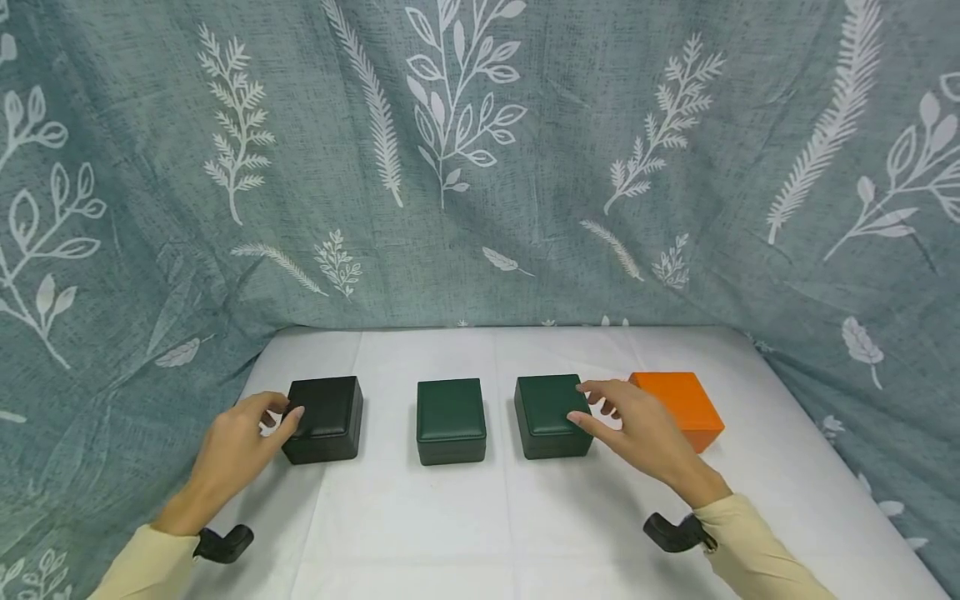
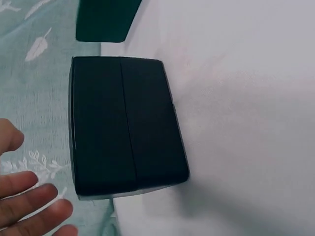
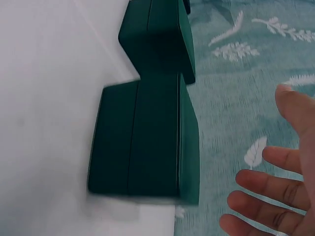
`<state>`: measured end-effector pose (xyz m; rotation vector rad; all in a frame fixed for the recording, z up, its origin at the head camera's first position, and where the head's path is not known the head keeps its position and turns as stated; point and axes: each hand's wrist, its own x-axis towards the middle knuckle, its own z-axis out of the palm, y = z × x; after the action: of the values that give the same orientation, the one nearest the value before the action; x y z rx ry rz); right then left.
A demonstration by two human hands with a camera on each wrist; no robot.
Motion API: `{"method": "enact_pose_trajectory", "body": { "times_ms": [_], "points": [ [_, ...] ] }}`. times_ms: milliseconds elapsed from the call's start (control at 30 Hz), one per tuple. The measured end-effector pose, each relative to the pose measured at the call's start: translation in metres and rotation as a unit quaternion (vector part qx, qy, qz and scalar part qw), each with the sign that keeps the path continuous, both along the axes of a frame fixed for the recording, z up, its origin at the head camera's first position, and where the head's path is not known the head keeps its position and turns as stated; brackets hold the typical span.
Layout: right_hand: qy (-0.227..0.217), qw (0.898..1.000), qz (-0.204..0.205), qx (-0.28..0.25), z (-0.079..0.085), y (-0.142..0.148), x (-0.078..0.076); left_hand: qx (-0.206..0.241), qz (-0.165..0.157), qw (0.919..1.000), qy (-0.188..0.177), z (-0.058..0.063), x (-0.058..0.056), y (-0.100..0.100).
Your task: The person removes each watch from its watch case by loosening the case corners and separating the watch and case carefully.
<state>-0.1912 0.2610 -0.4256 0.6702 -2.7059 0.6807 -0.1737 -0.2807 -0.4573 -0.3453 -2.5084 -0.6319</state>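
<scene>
Flanking the left green box (image 1: 452, 414), the black box (image 1: 327, 411) and right green box (image 1: 547, 408) are seemingly spaced for unclenched left hand (image 1: 231, 452) and right hand (image 1: 651, 433).

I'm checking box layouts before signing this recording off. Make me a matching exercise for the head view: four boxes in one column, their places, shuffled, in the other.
1. Black box
2. Left green box
3. Right green box
4. Orange box

A. At the row's right end
B. Nearest the left hand
C. Its right edge overlapped by the right hand
D. Second from the left, apart from both hands

Pairs: 1-B, 2-D, 3-C, 4-A
</scene>
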Motion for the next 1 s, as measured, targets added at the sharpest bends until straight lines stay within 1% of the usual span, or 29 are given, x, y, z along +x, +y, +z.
{"method": "enact_pose_trajectory", "body": {
  "times_ms": [100, 167, 300, 467, 600, 700, 900, 1000],
  "points": [
    [-0.009, 1.0, 0.012, -0.008, -0.001, -0.012, 0.0, 0.026, 0.009, 0.9996, -0.002, -0.001, -0.002, -0.005],
    [-0.017, 1.0, 0.021, -0.013, -0.002, -0.021, 0.0, 0.042, 0.014, 0.9989, -0.015, -0.002, -0.003, -0.008],
    [-0.034, 0.998, 0.042, -0.029, -0.003, -0.039, -0.001, 0.066, 0.024, 0.9953, -0.067, -0.007, -0.005, -0.017],
    [-0.04, 0.996, 0.073, -0.043, -0.005, -0.062, -0.004, 0.08, 0.023, 0.9864, -0.142, -0.012, -0.007, -0.028],
    [-0.036, 0.993, 0.1, -0.053, -0.006, -0.082, -0.005, 0.097, -0.005, 0.9758, -0.196, -0.015, -0.008, -0.035],
    [-0.045, 0.989, 0.123, -0.065, -0.007, -0.096, -0.005, 0.116, -0.027, 0.966, -0.23, -0.017, -0.009, -0.039],
    [-0.071, 0.982, 0.159, -0.073, -0.013, -0.125, -0.008, 0.15, -0.056, 0.9474, -0.277, -0.022, -0.012, -0.05],
    [-0.086, 0.977, 0.176, -0.082, -0.016, -0.138, -0.008, 0.16, -0.069, 0.9407, -0.291, -0.025, -0.013, -0.053]
  ]
}}
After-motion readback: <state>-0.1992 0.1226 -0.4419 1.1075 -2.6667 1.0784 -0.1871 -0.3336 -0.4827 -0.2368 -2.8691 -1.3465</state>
